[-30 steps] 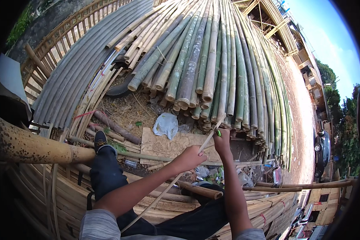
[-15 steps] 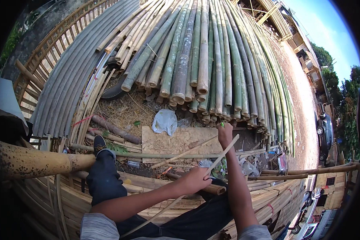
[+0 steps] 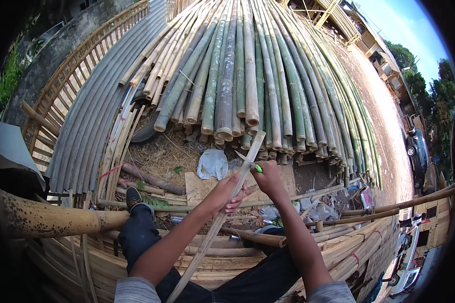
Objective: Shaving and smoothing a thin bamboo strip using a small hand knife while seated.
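Note:
A long flat bamboo strip [image 3: 210,237] runs from my lap up and away, its far end raised in front of me. My left hand [image 3: 227,194] wraps round it a little below the far end. In my right hand [image 3: 267,177] is a knife [image 3: 247,158] with a bright green handle. Its pointed blade lies across the strip near the far end and points to the left. The fingers of my right hand are closed on the handle, close to the strip's right edge.
A large stack of bamboo poles [image 3: 229,91] lies ahead, beside grey corrugated sheets [image 3: 93,106] on the left. A thick bamboo pole [image 3: 60,214] juts in at left. A white plastic bag [image 3: 212,164] lies on the ground. Split bamboo [image 3: 202,255] is piled beneath my legs.
My left hand has moved up and away from me, with the strip now steeper and its broad face showing. My right hand has come back and left, bringing the knife blade onto the strip.

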Demonstrator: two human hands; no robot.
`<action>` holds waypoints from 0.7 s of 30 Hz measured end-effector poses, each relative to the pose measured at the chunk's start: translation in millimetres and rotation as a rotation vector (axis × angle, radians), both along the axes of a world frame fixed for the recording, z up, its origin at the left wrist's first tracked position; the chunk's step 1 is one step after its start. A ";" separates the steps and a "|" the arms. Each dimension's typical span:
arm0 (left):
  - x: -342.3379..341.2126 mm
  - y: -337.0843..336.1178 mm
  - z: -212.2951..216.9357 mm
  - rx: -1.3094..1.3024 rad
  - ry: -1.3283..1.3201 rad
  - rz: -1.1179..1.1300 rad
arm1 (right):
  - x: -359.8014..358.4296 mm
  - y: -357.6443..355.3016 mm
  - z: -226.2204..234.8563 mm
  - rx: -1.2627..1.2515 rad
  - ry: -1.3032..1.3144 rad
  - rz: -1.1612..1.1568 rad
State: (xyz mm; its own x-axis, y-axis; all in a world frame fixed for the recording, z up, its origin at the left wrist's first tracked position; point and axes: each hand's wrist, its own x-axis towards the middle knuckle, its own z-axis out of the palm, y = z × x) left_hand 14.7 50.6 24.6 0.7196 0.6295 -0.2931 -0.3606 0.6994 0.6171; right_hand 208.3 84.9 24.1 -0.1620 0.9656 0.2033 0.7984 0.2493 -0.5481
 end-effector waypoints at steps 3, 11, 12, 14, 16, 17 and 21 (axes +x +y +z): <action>-3.0 1.0 1.0 -0.001 0.001 0.019 | -10.6 -4.7 6.9 -0.048 -0.067 0.037; 22.3 -23.2 -11.5 0.729 0.590 0.210 | 4.6 2.9 -20.0 0.003 -0.058 -0.132; 24.8 -33.2 -9.1 0.737 0.614 0.197 | 24.2 12.9 -20.3 0.115 -0.109 -0.123; 22.0 -41.0 -3.4 0.768 0.644 0.161 | 45.1 20.7 -23.8 0.050 -0.119 -0.181; 13.5 -38.1 -2.6 0.555 0.693 0.093 | 27.8 13.9 -22.4 -0.164 0.097 -0.181; 5.8 -37.1 -14.1 0.575 0.696 0.111 | 13.5 10.9 -16.2 -0.170 0.103 -0.093; 4.5 -22.6 0.8 0.325 0.695 0.105 | -7.0 -6.3 -26.7 -0.159 -0.003 0.120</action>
